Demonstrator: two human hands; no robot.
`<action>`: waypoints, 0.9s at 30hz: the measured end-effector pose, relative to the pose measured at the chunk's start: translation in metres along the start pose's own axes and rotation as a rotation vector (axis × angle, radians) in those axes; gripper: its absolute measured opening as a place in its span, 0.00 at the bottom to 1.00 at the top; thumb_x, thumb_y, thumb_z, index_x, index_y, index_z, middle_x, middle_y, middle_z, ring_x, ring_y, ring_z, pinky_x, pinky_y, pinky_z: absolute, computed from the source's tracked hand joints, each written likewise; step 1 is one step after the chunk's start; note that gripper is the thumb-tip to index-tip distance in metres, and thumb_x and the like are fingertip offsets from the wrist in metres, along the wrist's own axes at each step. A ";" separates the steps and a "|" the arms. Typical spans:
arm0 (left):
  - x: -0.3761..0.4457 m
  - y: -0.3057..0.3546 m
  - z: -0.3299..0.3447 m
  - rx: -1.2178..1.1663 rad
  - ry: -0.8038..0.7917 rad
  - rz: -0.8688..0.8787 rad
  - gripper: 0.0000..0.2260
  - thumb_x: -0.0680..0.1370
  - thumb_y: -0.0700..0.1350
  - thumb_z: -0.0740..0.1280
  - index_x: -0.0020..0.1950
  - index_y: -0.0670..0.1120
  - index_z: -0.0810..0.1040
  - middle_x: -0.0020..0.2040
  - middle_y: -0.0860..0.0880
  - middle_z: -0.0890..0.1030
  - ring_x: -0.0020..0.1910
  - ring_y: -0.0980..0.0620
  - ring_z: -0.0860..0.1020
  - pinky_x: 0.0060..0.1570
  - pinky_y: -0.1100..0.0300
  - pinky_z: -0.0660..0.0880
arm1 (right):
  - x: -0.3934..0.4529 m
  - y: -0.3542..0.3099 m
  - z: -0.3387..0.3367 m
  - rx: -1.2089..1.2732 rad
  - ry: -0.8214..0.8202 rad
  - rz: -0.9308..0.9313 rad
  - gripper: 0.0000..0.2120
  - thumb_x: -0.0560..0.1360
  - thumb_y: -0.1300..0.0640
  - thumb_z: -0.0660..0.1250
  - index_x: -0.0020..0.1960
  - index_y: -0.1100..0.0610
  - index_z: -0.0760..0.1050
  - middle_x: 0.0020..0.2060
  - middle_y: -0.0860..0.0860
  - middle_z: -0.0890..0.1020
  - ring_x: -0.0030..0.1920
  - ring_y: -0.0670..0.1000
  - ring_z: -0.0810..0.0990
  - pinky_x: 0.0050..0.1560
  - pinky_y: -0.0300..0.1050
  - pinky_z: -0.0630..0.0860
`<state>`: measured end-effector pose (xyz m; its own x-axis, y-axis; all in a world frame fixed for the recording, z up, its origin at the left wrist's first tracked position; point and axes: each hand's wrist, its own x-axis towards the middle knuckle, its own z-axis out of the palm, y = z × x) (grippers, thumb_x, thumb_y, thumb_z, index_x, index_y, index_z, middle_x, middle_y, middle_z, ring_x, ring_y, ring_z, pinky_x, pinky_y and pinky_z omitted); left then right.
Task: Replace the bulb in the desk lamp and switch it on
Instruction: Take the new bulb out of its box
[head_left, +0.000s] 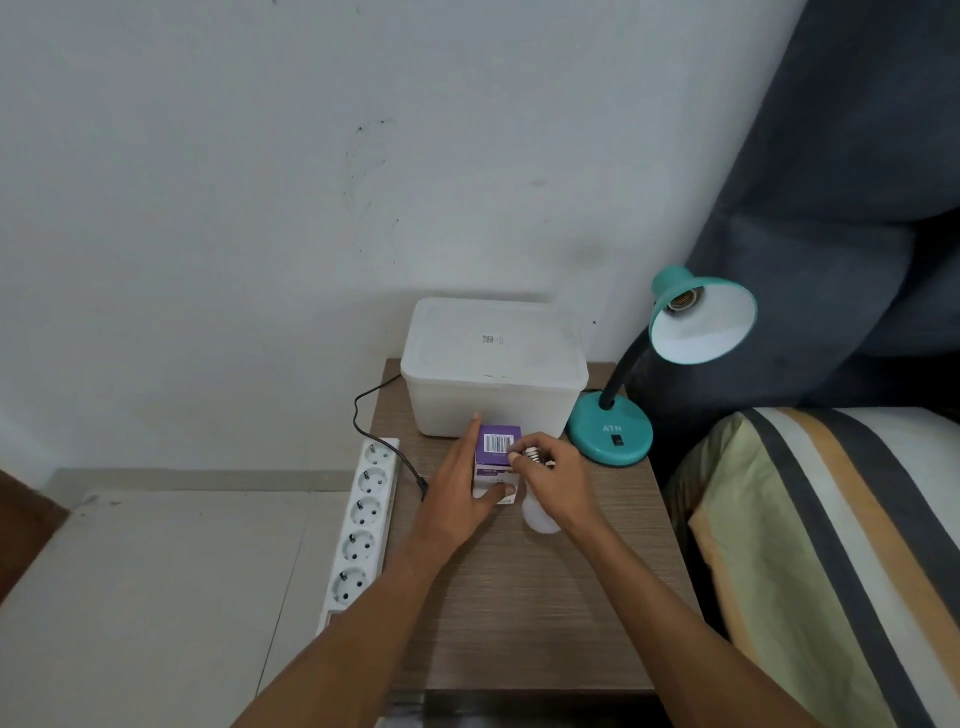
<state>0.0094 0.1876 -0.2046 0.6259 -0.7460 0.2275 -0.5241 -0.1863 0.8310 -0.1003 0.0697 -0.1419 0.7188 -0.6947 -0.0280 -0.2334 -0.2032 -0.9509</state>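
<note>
Right hand: the right hand (553, 480) pinches the bulb (540, 512) by its metal screw base, white globe pointing toward six o'clock, low over the desk (519, 613).
Left hand: the left hand (467, 483) lies with fingers straight along the purple-and-white bulb box (496, 462), thumb on its near end, steadying it.
Box: touching the bulb's base, just at nine o'clock of it; at its twelve o'clock stands a white lidded tub (493, 364).
Lamp: the teal desk lamp (660, 364) stands at two o'clock of the hands, shade tilted, socket (685, 300) empty.
Power strip: the white power strip (363, 525) lies at nine o'clock, a black cord (374, 415) running past it.
Risk: a fingertip hold on the smooth threads could let the globe slip and roll off the desk; likely cross-threading if it meets the tilted socket askew.
</note>
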 end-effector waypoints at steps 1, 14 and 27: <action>-0.001 0.000 0.000 0.008 0.016 -0.003 0.45 0.74 0.49 0.77 0.83 0.52 0.53 0.71 0.49 0.73 0.66 0.57 0.75 0.61 0.71 0.73 | -0.001 -0.002 -0.002 -0.014 0.013 -0.004 0.04 0.76 0.62 0.69 0.50 0.56 0.80 0.43 0.47 0.82 0.47 0.45 0.82 0.41 0.33 0.78; 0.023 0.016 0.006 -0.016 0.141 -0.068 0.38 0.73 0.42 0.78 0.78 0.54 0.63 0.70 0.49 0.71 0.68 0.55 0.72 0.63 0.61 0.73 | 0.007 -0.005 -0.037 0.019 0.289 0.026 0.13 0.77 0.57 0.69 0.61 0.52 0.79 0.48 0.42 0.80 0.52 0.42 0.79 0.50 0.34 0.73; 0.006 0.034 0.011 0.201 0.234 0.006 0.51 0.70 0.52 0.80 0.82 0.53 0.50 0.82 0.47 0.53 0.79 0.51 0.55 0.72 0.48 0.65 | -0.004 -0.008 -0.112 0.117 0.428 0.218 0.17 0.74 0.56 0.69 0.61 0.51 0.71 0.54 0.53 0.79 0.49 0.52 0.79 0.51 0.53 0.79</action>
<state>-0.0106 0.1698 -0.1804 0.7261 -0.5842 0.3625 -0.6175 -0.3223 0.7175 -0.1748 -0.0031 -0.1001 0.3219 -0.9385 -0.1247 -0.2563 0.0404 -0.9658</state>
